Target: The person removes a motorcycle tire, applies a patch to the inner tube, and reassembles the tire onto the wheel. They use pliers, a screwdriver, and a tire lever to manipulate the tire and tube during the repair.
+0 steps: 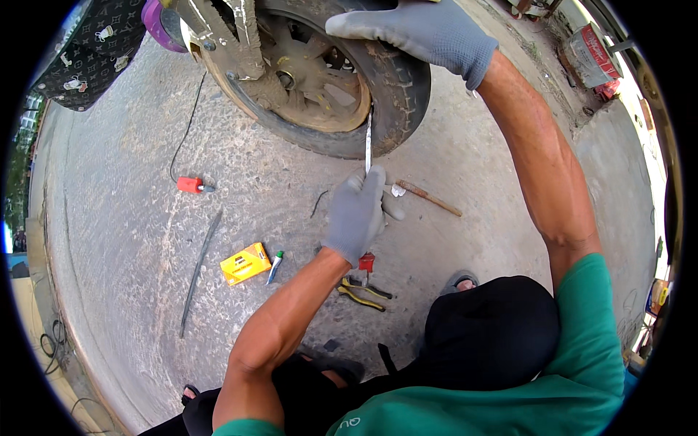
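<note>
A wheel with a muddy rim (pixel 320 102) and a worn black tyre (pixel 407 87) stands at the top of the view. My left hand (pixel 356 214), in a grey glove, is closed around a metal tyre lever (pixel 368 142). The lever's far end reaches the edge where tyre meets rim. My gloved right hand (pixel 429 36) rests on top of the tyre, thumb stretched out to the left; its other fingers are mostly hidden. Just right of my left hand lies a rusty rod (pixel 429 198). Below that hand are a red-handled tool (pixel 366 261) and yellow-and-black pliers (pixel 363 293).
On the concrete at left lie a red tool (pixel 190 185) with a black cord, a dark strip (pixel 200 272), a yellow box (pixel 246 264) and a small tube (pixel 275 267). A bucket (pixel 590 57) stands at upper right. A patterned dark cloth (pixel 91 54) hangs at upper left.
</note>
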`<state>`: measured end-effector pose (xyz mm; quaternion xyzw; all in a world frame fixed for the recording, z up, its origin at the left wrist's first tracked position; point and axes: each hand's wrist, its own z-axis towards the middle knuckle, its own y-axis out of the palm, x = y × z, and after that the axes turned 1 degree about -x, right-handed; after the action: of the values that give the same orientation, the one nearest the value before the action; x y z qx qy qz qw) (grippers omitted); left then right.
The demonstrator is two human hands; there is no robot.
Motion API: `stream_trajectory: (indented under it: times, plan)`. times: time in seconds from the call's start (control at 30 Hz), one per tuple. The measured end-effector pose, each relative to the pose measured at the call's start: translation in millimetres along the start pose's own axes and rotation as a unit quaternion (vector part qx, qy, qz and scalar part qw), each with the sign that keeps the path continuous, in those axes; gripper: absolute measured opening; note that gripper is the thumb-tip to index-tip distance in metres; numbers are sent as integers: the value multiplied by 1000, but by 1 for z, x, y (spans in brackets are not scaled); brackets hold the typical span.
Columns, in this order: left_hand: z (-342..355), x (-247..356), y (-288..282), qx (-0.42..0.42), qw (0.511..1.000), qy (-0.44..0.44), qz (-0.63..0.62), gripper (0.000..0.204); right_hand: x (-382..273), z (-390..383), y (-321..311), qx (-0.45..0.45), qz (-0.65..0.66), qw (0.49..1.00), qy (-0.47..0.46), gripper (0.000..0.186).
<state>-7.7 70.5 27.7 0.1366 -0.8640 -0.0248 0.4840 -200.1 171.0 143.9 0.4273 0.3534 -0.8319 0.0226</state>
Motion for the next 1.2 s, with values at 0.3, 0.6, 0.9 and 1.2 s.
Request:
stream_trajectory:
  times: [0.3,0.6,0.9,1.2]
  plan:
    - [19,-1,-4,-28,995,75,56,41,65,-77,44,125,128,984,17,106]
    - [44,-11,-1,-30,995,90,40,41,101,-94,75,164,246,953,68,109]
    - [52,-14,-24,-30,991,107,72,38,101,-98,73,168,214,960,62,97]
    - [39,-11,-21,-7,992,97,78,40,98,-99,67,141,228,960,84,108]
